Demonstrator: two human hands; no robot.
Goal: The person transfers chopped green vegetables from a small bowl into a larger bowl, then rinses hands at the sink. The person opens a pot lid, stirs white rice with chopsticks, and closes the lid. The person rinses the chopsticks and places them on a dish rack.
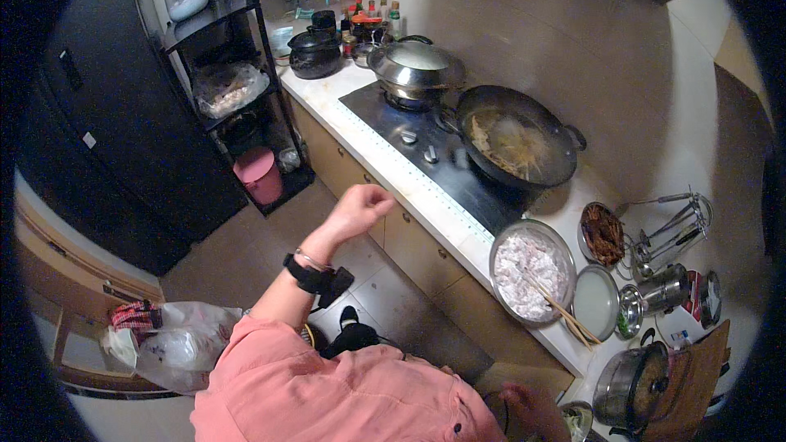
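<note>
My left hand (367,205) is raised in front of the counter's edge, fingers curled, holding nothing that shows; a bracelet and a black strap are on the wrist. My right hand (522,402) is low at the lower right, dim and blurred, near a small bowl (576,420). A black wok (519,135) with oily liquid and pale strips in it sits on the gas hob (393,126). Left of it stands a steel wok with a domed lid (417,61). A large bowl of white floury pieces (531,273) rests at the counter's front edge, wooden chopsticks (568,316) across its rim.
A bowl of dark brown strips (603,233), a bowl of pale liquid (595,304), a wire rack (672,227) and a lidded steel pot (632,387) crowd the counter's right. Bottles (393,18) and a black clay pot (313,52) stand behind; a refrigerator (116,104) stands left.
</note>
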